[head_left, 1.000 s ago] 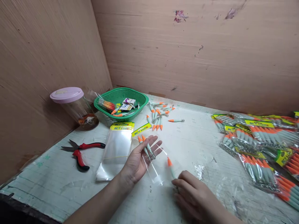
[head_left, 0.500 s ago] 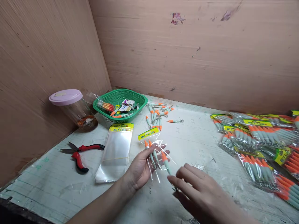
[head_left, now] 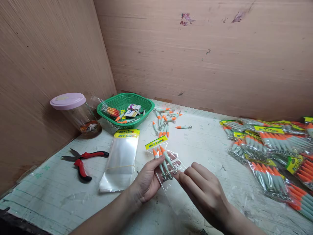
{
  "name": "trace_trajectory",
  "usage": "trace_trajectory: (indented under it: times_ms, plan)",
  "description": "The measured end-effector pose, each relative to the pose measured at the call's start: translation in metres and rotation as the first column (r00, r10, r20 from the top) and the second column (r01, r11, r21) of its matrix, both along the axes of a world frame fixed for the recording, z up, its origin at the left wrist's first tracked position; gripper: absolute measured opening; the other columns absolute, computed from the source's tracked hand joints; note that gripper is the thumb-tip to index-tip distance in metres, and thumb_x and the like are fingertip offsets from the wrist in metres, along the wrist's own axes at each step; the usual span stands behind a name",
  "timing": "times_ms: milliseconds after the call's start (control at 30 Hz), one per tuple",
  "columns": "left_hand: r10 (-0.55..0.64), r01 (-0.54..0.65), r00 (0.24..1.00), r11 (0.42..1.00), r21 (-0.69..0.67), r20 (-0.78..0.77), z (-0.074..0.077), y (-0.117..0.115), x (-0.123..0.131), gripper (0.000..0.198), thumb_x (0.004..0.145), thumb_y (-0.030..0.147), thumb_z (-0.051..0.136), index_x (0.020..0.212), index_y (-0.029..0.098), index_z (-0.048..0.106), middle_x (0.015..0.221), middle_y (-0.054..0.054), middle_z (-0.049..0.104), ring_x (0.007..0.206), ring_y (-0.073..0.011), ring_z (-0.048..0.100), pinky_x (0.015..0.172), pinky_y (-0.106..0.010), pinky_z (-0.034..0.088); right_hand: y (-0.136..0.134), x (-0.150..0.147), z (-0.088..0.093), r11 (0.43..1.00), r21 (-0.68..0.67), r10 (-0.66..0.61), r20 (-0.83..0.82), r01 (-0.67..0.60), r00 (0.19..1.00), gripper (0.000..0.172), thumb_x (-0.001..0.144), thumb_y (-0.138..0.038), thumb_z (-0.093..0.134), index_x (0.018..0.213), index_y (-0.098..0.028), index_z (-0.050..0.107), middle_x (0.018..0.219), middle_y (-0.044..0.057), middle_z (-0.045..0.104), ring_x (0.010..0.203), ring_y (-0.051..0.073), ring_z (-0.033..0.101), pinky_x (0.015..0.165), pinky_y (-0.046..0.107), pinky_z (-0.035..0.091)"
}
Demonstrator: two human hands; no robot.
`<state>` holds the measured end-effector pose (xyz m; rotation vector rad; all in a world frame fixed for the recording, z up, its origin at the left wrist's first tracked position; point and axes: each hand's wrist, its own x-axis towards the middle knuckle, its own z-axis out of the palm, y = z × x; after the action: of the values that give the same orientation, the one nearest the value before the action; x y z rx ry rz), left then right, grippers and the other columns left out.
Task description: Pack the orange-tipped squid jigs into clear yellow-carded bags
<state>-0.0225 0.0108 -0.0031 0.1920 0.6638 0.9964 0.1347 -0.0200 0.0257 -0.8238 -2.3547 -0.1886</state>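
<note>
Lying across my left hand (head_left: 149, 178) is a clear plastic bag (head_left: 156, 142) with a yellow "BCT LURE" header, its thumb pressed over it. Three squid jigs (head_left: 166, 163), pale green with orange tips and wire hook crowns, lie side by side in the bag. My right hand (head_left: 204, 189) is closed, its fingertips pinched at the hook end of the rightmost jig beside the bag's mouth. Behind the bag, several loose squid jigs (head_left: 165, 119) lie on the white tabletop (head_left: 202, 147). Left of my left hand rests a stack of flat bags (head_left: 122, 153) with a rubber band around it.
Red-handled pliers (head_left: 83, 160) lie at the left. Behind them stand a lidded clear jar (head_left: 78, 112) and a green basket (head_left: 144, 101) holding jigs and a small box. Several filled lure packs (head_left: 271, 169) are heaped at the right. Wooden panels (head_left: 195, 58) enclose the back and left.
My right hand has moved the third jig left into the bag, alongside the two others. The right fingers now sit at its hook end. My left hand stays nearly in place.
</note>
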Motion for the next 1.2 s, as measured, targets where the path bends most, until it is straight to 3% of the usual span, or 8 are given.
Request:
trace_trajectory:
  times_ms: [133, 267, 467, 833, 967, 1067, 1133, 1200]
  plan:
    - [0.038, -0.038, 0.999, 0.995, -0.092, -0.004, 0.000, 0.002, -0.001, 0.038, 0.083, 0.019, 0.061, 0.119, 0.013, 0.052, 0.121, -0.015, 0.063, 0.098, -0.0280, 0.067, 0.083, -0.038, 0.056, 0.041, 0.011, 0.003, 0.963, -0.250, 0.068, -0.151, -0.105, 0.986, 0.012, 0.090, -0.021, 0.050, 0.079, -0.018, 0.054, 0.071, 0.002, 0.055, 0.064, 0.012, 0.049, 0.056, 0.024, 0.040]
    - [0.093, -0.096, 0.995, 0.990, -0.106, -0.034, 0.004, 0.006, -0.004, 0.039, 0.084, 0.018, 0.059, 0.122, 0.012, 0.050, 0.125, -0.014, 0.062, 0.100, -0.0297, 0.066, 0.079, -0.037, 0.059, 0.131, 0.055, -0.011, 0.900, -0.300, -0.328, 0.015, 0.317, 0.944, 0.011, 0.087, -0.016, 0.047, 0.089, -0.015, 0.058, 0.088, 0.011, 0.060, 0.081, 0.020, 0.057, 0.073, 0.036, 0.047]
    - [0.100, -0.105, 0.994, 0.986, -0.132, -0.044, 0.005, 0.009, -0.007, 0.040, 0.084, 0.017, 0.059, 0.123, 0.011, 0.048, 0.124, -0.014, 0.062, 0.099, -0.0297, 0.066, 0.077, -0.036, 0.060, 0.209, 0.098, -0.043, 0.874, -0.340, -0.302, 0.182, 0.348, 0.936, 0.032, 0.076, 0.003, 0.044, 0.098, -0.013, 0.062, 0.096, 0.012, 0.064, 0.089, 0.021, 0.060, 0.080, 0.033, 0.048]
    - [0.103, -0.110, 0.993, 0.982, -0.151, -0.055, 0.005, 0.011, -0.006, 0.038, 0.085, 0.016, 0.057, 0.121, 0.009, 0.050, 0.121, -0.014, 0.064, 0.098, -0.0292, 0.067, 0.076, -0.035, 0.061, 0.125, 0.093, -0.054, 0.912, -0.370, -0.107, 0.199, 0.176, 0.974, 0.014, 0.089, -0.020, 0.047, 0.096, -0.018, 0.058, 0.086, 0.008, 0.058, 0.076, 0.018, 0.057, 0.067, 0.031, 0.049]
    - [0.150, -0.159, 0.986, 0.977, -0.142, -0.070, 0.005, 0.011, -0.007, 0.036, 0.086, 0.015, 0.056, 0.120, 0.009, 0.050, 0.121, -0.014, 0.064, 0.099, -0.0290, 0.067, 0.076, -0.035, 0.061, 0.067, 0.084, -0.018, 0.892, -0.452, -0.013, -0.025, 0.000, 1.000, 0.015, 0.092, -0.024, 0.048, 0.105, -0.021, 0.054, 0.084, 0.006, 0.059, 0.071, 0.015, 0.057, 0.063, 0.027, 0.049]
    - [0.173, -0.182, 0.982, 0.975, -0.131, -0.073, 0.003, 0.011, -0.007, 0.033, 0.086, 0.014, 0.056, 0.118, 0.008, 0.052, 0.121, -0.014, 0.064, 0.097, -0.0290, 0.067, 0.077, -0.036, 0.061, 0.020, 0.073, 0.027, 0.751, -0.616, 0.143, -0.204, -0.240, 0.969, 0.017, 0.091, -0.029, 0.052, 0.107, -0.025, 0.054, 0.084, 0.005, 0.062, 0.074, 0.016, 0.060, 0.064, 0.027, 0.051]
    - [0.163, -0.170, 0.984, 0.978, -0.118, -0.072, 0.002, 0.011, -0.006, 0.030, 0.085, 0.014, 0.056, 0.115, 0.008, 0.054, 0.122, -0.013, 0.064, 0.098, -0.0293, 0.067, 0.078, -0.037, 0.060, -0.001, 0.062, 0.047, 0.686, -0.675, 0.261, -0.122, -0.273, 0.958, 0.019, 0.089, -0.029, 0.055, 0.108, -0.025, 0.055, 0.083, 0.006, 0.063, 0.076, 0.017, 0.061, 0.067, 0.027, 0.052]
    - [0.127, -0.135, 0.989, 0.986, -0.103, -0.076, 0.001, 0.010, -0.004, 0.028, 0.084, 0.014, 0.057, 0.111, 0.007, 0.058, 0.122, -0.013, 0.063, 0.099, -0.0291, 0.067, 0.078, -0.037, 0.060, -0.008, 0.048, 0.048, 0.758, -0.618, 0.270, 0.002, -0.211, 0.963, 0.016, 0.089, -0.025, 0.056, 0.104, -0.022, 0.057, 0.080, 0.006, 0.063, 0.073, 0.017, 0.060, 0.066, 0.027, 0.051]
